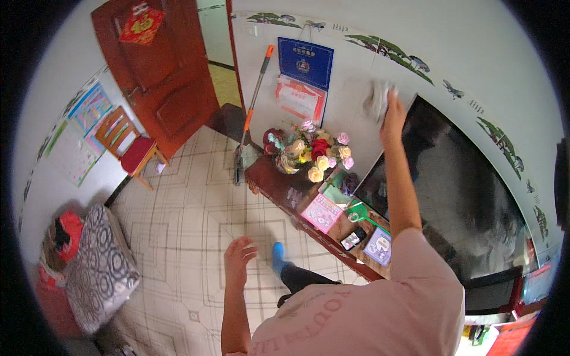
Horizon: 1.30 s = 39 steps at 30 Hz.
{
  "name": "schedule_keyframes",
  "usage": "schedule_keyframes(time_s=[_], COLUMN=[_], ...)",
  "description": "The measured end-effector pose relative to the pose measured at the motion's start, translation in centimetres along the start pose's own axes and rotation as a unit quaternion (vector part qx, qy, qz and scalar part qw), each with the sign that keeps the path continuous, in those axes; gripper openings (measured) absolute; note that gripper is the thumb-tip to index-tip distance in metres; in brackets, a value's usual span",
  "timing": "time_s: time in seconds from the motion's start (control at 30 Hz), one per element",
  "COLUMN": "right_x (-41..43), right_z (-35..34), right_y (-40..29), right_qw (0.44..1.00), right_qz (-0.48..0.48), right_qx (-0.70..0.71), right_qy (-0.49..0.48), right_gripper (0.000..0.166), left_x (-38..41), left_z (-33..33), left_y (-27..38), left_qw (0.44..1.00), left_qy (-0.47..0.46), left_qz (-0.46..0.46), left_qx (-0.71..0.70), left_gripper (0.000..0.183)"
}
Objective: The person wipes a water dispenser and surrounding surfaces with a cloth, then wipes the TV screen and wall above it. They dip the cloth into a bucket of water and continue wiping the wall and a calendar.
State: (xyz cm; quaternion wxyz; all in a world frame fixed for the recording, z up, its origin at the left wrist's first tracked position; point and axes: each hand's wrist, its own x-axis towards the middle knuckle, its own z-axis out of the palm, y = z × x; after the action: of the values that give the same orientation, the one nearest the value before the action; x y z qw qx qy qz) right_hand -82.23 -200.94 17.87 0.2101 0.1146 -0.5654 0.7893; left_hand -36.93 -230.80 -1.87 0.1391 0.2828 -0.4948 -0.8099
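Note:
My right hand (393, 115) is raised against the white wall and grips a pale grey cloth (376, 100), which is blurred. It is just left of the upper corner of a large black television (463, 191). My left hand (240, 254) hangs over the tiled floor, fingers apart, holding nothing. Below my right arm stands a brown cabinet (278, 187) topped by a bouquet of artificial roses (318, 153). Also on it lie a pink booklet (322, 212), a green fly swatter (359, 214), a phone (353, 239) and a purple booklet (378, 245).
A long-handled mop or squeegee (254, 104) leans by the doorway. Blue and red wall hangings (305, 62) hang above the roses. At the left are a wooden chair (133, 151) with a red seat, an open brown door (164, 80) and a circle-patterned cushion or bundle (102, 271).

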Motion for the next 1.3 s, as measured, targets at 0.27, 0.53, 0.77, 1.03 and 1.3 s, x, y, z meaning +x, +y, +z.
schedule_keyframes(time_s=[0.27, 0.53, 0.77, 1.03, 1.3], right_x=[22.5, 22.9, 16.6, 16.4, 23.7], right_z=[10.8, 15.8, 22.4, 20.9, 23.8], right_y=[5.6, 21.6, 42.3, 48.8, 26.2], right_qw=[0.762, 0.667, 0.71, 0.584, 0.657], right_qz=[-0.384, -0.386, -0.184, 0.065, -0.274], right_qx=[-0.397, -0.502, -0.392, -0.18, -0.405], right_qy=[0.339, 0.393, 0.555, 0.789, 0.574], right_gripper=[0.042, 0.051, 0.052, 0.043, 0.049], left_x=[18.7, 36.6, 56.9, 69.6, 64.8], left_z=[-6.6, -7.1, -2.7, 21.1, 45.5], left_y=[10.0, 19.7, 29.2, 36.5, 36.4], left_qw=[0.99, 0.982, 0.967, 0.678, 0.171], left_qy=[0.118, 0.126, -0.048, -0.376, -0.355], left_qz=[-0.005, -0.009, 0.073, 0.416, 0.828], left_qx=[0.075, 0.139, 0.241, 0.476, 0.399], left_gripper=[0.037, 0.034, 0.028, 0.019, 0.043])
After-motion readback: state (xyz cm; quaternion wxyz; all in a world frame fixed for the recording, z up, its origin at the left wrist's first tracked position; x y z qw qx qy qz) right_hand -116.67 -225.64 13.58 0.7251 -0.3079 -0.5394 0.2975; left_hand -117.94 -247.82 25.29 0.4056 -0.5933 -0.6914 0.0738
